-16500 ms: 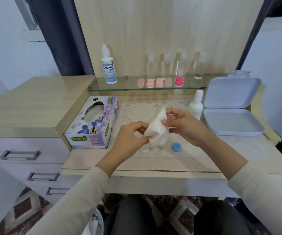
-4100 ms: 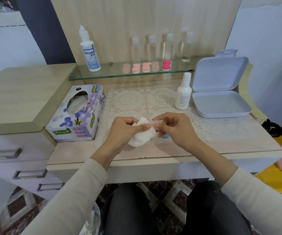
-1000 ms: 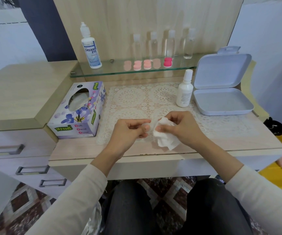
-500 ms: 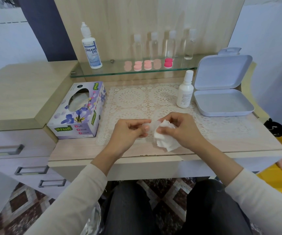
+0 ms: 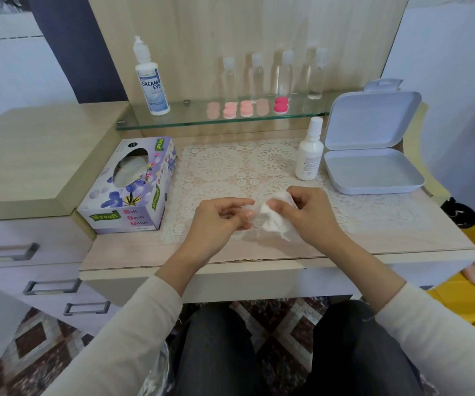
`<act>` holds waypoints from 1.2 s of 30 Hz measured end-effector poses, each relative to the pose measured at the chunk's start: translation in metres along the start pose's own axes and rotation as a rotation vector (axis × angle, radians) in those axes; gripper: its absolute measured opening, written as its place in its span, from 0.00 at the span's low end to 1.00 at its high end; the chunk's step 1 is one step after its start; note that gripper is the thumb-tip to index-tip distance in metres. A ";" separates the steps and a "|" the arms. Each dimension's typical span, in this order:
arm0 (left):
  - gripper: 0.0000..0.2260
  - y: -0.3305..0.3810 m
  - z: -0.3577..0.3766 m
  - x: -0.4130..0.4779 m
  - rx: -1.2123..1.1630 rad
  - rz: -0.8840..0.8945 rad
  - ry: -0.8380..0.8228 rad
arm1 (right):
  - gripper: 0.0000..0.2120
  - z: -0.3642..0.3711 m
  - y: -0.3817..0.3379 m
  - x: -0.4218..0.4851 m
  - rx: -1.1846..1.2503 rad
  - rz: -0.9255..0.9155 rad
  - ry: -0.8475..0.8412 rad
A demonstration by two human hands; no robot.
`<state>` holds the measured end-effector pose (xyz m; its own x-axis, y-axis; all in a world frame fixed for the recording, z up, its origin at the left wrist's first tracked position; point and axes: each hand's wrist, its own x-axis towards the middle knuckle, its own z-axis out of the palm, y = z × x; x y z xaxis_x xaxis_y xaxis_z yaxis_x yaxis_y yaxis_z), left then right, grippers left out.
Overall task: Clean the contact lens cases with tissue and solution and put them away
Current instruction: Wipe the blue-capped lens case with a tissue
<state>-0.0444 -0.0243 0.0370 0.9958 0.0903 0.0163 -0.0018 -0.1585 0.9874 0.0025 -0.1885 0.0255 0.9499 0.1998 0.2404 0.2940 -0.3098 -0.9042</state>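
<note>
One small clear lens case (image 5: 246,208), mostly hidden, sits pinched in the curled fingers of our left hand (image 5: 221,221) above the front of the lace mat (image 5: 230,170). Our right hand (image 5: 309,217) grips the crumpled tissue (image 5: 273,222) right against it. Farther out we see the tissue box (image 5: 133,192) at left, and the white solution bottle (image 5: 309,155) and open white box (image 5: 372,167) at right.

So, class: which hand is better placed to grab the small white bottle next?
Probably right. The right hand is nearer the small white bottle, though it grips the tissue; the left hand is farther off, pinching a small clear piece.
</note>
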 end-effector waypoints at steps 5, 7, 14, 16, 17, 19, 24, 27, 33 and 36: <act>0.06 0.003 -0.006 0.004 -0.132 -0.052 -0.013 | 0.08 -0.006 -0.004 -0.005 0.154 0.004 -0.072; 0.04 0.003 -0.008 0.006 -0.197 -0.079 -0.022 | 0.12 -0.008 -0.004 -0.005 0.193 0.007 -0.071; 0.15 0.003 -0.010 0.017 0.135 -0.001 0.012 | 0.07 -0.010 0.004 0.001 0.137 0.105 0.021; 0.18 0.000 -0.009 0.022 0.258 0.048 0.023 | 0.06 -0.013 0.006 0.003 0.116 0.134 0.049; 0.18 -0.001 -0.008 0.024 0.320 0.071 0.018 | 0.07 -0.015 0.007 0.004 0.103 0.143 0.059; 0.17 -0.005 -0.005 0.029 0.426 0.109 -0.013 | 0.08 -0.018 0.006 0.004 0.082 0.138 0.079; 0.14 -0.017 -0.003 0.036 0.692 0.190 -0.113 | 0.12 -0.023 0.002 0.003 0.053 0.088 0.136; 0.13 -0.022 -0.004 0.039 0.750 0.200 -0.132 | 0.17 -0.026 0.005 0.004 0.052 0.109 0.116; 0.18 -0.021 -0.008 0.037 0.795 0.223 -0.142 | 0.07 -0.022 0.004 0.001 0.035 0.163 0.081; 0.17 -0.018 -0.018 0.030 0.792 0.243 -0.086 | 0.05 -0.015 -0.009 -0.001 0.072 0.140 0.029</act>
<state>-0.0161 -0.0015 0.0227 0.9797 -0.1055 0.1707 -0.1840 -0.8120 0.5540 0.0008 -0.1997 0.0384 0.9839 0.1323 0.1198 0.1516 -0.2652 -0.9522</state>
